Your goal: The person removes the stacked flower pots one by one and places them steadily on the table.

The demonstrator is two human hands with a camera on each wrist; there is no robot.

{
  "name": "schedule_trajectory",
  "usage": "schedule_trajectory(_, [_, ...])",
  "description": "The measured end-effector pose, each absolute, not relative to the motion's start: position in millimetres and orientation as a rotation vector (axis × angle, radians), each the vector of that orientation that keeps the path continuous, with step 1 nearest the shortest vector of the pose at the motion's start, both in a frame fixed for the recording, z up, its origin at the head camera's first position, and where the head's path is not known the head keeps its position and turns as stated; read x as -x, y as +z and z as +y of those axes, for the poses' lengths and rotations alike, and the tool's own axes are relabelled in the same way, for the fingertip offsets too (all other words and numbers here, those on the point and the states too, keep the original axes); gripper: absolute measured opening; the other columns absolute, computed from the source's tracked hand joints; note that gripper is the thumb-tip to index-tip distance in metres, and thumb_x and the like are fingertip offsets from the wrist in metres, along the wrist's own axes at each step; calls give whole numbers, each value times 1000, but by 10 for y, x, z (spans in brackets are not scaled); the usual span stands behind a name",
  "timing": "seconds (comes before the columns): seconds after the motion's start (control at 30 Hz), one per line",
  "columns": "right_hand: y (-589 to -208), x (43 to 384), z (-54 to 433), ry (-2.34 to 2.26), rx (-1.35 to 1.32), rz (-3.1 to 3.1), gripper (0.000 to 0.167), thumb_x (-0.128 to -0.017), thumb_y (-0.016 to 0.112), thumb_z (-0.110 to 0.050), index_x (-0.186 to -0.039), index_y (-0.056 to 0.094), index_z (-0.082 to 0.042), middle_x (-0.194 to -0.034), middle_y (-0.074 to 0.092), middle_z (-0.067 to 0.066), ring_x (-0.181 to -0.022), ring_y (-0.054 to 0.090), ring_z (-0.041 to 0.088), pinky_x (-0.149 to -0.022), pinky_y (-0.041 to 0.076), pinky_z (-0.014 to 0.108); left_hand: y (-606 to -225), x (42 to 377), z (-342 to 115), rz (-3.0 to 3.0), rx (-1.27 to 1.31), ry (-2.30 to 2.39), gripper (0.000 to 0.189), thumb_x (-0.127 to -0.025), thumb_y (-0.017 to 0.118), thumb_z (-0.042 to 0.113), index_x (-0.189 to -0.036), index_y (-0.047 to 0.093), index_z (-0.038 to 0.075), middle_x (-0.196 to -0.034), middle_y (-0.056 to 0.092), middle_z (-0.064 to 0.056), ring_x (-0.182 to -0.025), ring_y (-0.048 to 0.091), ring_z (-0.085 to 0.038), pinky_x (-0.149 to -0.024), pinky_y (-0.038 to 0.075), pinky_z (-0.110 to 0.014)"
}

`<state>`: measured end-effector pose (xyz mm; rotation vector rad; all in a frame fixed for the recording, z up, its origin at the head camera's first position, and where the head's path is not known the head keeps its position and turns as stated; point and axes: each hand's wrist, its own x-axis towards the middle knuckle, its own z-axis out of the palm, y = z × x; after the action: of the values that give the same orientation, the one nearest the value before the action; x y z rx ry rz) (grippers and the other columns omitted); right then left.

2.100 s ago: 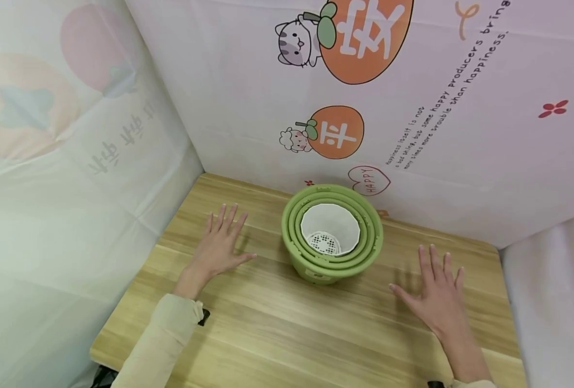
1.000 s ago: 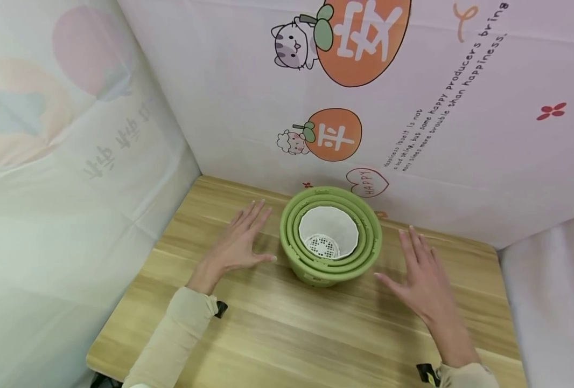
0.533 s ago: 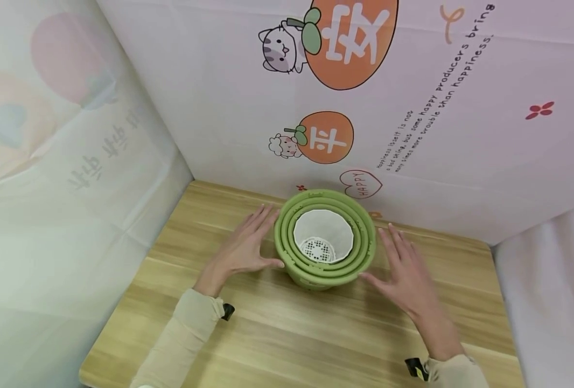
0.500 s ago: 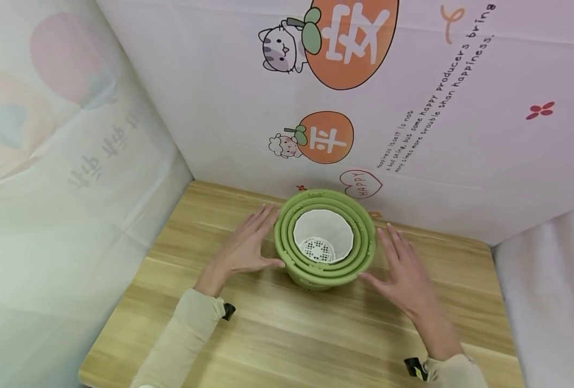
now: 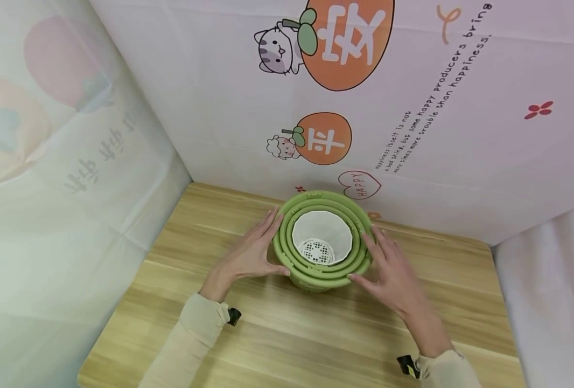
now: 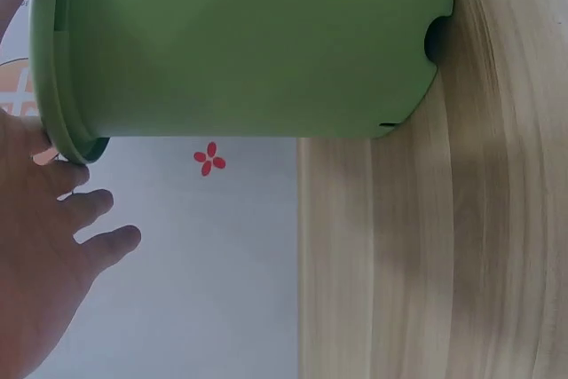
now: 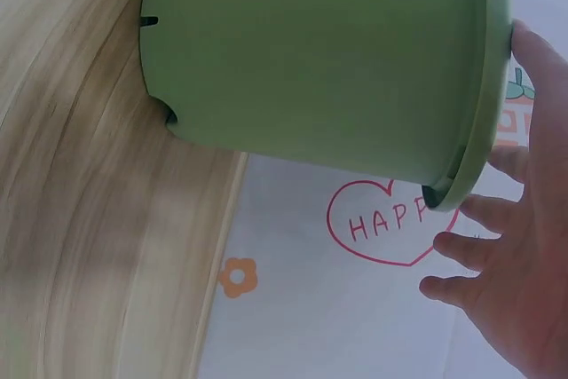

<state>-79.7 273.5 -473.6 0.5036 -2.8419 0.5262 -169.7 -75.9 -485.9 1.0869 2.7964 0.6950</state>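
Note:
A stack of nested green flowerpots [image 5: 311, 284] stands upright at the back of the table, with a white pot [image 5: 333, 229] innermost; its bottom has a round grid of holes. My left hand [image 5: 250, 257] is at the stack's left rim, thumb in front and fingers along the side. On the right, my right hand [image 5: 394, 280] has its fingertips at the rim, one finger reaching over it. Both hands have their fingers spread. In the left wrist view the outer green pot [image 6: 257, 42] shows a notch at its base. The right wrist view shows the pot's [image 7: 311, 68] other side.
The wooden table [image 5: 277, 339] meets a printed white cloth [image 5: 229, 108] right behind the pots. Another cloth [image 5: 74, 242] closes off the left side, and a white cloth [image 5: 548, 280] hangs on the right.
Both hands have moved inward from their spread position over the table to the two sides of the pot stack, reaching its rim. The pots keep their place on the table.

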Motion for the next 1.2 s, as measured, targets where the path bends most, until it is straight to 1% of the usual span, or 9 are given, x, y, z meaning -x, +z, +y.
schedule_trajectory(0.07, [-4738,808,2712,548,-521,-2836,98,-81,72,-59,-157,29,-12,-165,14,14,-147,20,42,-118,17,58,-4864,1687,-736,2798,-1056,719,133,-68,64,84,-160,1,12,-165,-17,-3,-151,9,-33,-118,22,-50])
schedule_trajectory(0.2, [-4749,837,2668,595,-545,-2824,96,-81,75,-56,-156,33,-13,-164,16,16,-147,20,42,-113,25,64,-4879,1669,-693,2788,-999,772,133,-66,60,88,-161,0,17,-164,-19,1,-148,17,-37,-115,26,-52])
schedule_trajectory(0.37, [-4767,858,2644,650,-523,-2831,92,-81,76,-52,-154,36,-13,-163,18,17,-146,20,45,-105,33,69,-4892,1672,-663,2763,-961,817,133,-65,61,88,-161,-3,21,-164,-21,2,-149,13,-34,-113,28,-53])
schedule_trajectory(0.63, [-4801,910,2628,650,-527,-2819,89,-83,75,-51,-154,36,-14,-163,18,17,-146,18,47,-104,32,71,-4894,1691,-659,2755,-911,841,135,-64,63,87,-160,-3,18,-163,-23,5,-150,13,-34,-114,27,-51])
schedule_trajectory(0.7, [-4813,923,2623,644,-527,-2806,86,-84,73,-52,-153,39,-14,-163,20,17,-146,17,48,-104,31,72,-4895,1702,-654,2753,-904,846,136,-64,63,87,-160,-3,18,-163,-22,5,-150,13,-33,-115,27,-49])
schedule_trajectory(0.8, [-4840,942,2619,620,-546,-2774,80,-86,70,-55,-151,44,-15,-161,25,16,-147,13,47,-109,25,71,-4906,1718,-643,2747,-903,845,136,-64,62,87,-160,-5,18,-163,-23,6,-150,11,-31,-116,27,-47])
schedule_trajectory(0.9, [-4859,962,2613,593,-578,-2737,75,-89,64,-58,-149,47,-17,-160,30,16,-148,9,46,-116,14,66,-4907,1722,-634,2743,-922,845,136,-65,62,87,-160,-5,17,-163,-24,5,-150,10,-30,-115,28,-47])
schedule_trajectory(1.0, [-4866,977,2606,578,-591,-2716,73,-90,61,-60,-148,49,-18,-159,31,18,-149,8,45,-118,5,64,-4900,1714,-625,2743,-939,844,133,-67,61,87,-160,-4,16,-162,-25,5,-149,12,-31,-114,30,-49])
schedule_trajectory(1.2, [-4851,1018,2595,522,-591,-2711,69,-85,65,-61,-139,58,-18,-155,38,17,-149,11,42,-114,2,70,-4899,1707,-584,2755,-961,848,126,-74,59,83,-160,-1,14,-162,-27,4,-149,12,-35,-114,28,-54])
